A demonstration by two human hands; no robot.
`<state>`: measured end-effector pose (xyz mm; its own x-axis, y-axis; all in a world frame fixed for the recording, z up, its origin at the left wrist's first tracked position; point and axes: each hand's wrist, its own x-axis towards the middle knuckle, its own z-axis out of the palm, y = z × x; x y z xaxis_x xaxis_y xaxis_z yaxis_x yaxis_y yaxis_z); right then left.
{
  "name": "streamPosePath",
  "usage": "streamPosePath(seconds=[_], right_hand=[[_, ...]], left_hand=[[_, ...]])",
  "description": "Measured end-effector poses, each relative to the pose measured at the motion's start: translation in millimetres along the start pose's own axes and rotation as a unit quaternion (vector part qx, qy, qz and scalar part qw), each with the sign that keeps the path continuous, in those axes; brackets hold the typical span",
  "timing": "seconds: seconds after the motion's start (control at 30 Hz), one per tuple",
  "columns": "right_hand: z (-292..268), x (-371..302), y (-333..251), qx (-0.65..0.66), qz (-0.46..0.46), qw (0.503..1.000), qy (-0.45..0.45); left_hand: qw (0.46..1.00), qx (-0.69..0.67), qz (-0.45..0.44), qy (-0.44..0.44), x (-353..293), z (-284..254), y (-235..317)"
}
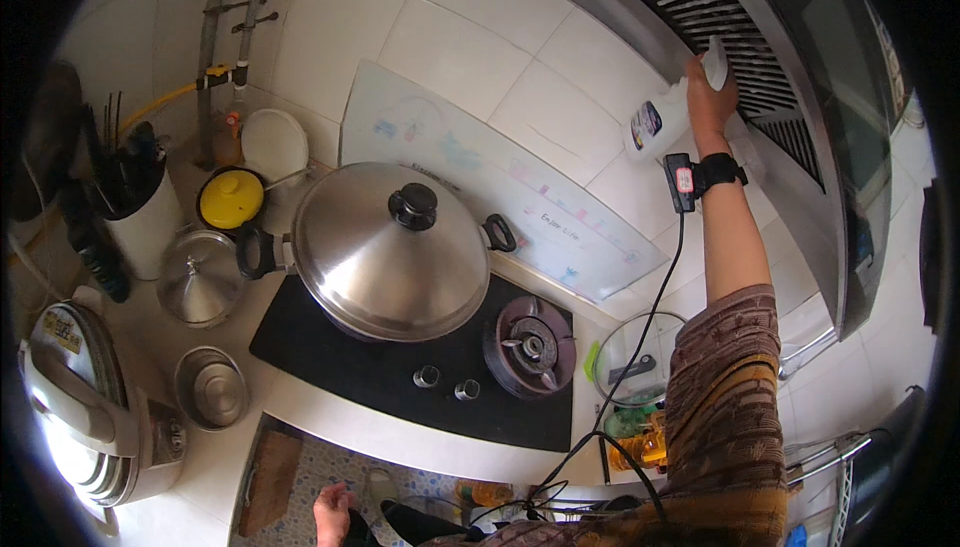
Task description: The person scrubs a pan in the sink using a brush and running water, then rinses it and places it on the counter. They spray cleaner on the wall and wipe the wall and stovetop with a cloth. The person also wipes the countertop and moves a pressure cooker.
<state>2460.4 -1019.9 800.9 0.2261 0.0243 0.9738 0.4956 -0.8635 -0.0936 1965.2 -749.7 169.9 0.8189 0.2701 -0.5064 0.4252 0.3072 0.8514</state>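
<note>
My right hand (712, 105) is raised at the upper right, wrapped round a white spray bottle (660, 124) with a dark label. The bottle's trigger head (715, 62) shows just above my fingers, close under the slatted filter of the range hood (720, 12). A black strap with a small device (682, 182) is on my right wrist, and a cable hangs from it. Low at the bottom edge is my left hand (332, 515), in front of the counter and over the floor. Its fingers are loosely bent, and I see nothing in them.
A large lidded steel wok (395, 247) covers the left of the black hob (420, 387); the right burner (535, 347) is bare. A rice cooker (90, 407), steel bowl (212, 387) and yellow-lidded pot (232, 199) stand left. A glass lid (640, 357) leans right; the cable crosses the counter.
</note>
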Motion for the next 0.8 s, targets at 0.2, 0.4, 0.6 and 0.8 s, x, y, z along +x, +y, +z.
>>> streamPosePath(seconds=[0.2,0.4,0.6,0.8], right_hand=[[-23,1,24,-0.088,0.005,0.996,0.014],[-65,-1,43,-0.098,0.084,0.99,0.057],[-85,-18,60,-0.106,0.087,0.982,0.127],[-88,-21,64,-0.09,0.093,0.99,0.047]], left_hand=[[0.999,0.036,-0.004,0.005,5,-1,5],[0.999,0.02,-0.01,-0.023,9,6,-6],[0.999,0.025,-0.009,-0.029,11,5,-13],[0.999,-0.004,-0.012,-0.046,12,6,-20]])
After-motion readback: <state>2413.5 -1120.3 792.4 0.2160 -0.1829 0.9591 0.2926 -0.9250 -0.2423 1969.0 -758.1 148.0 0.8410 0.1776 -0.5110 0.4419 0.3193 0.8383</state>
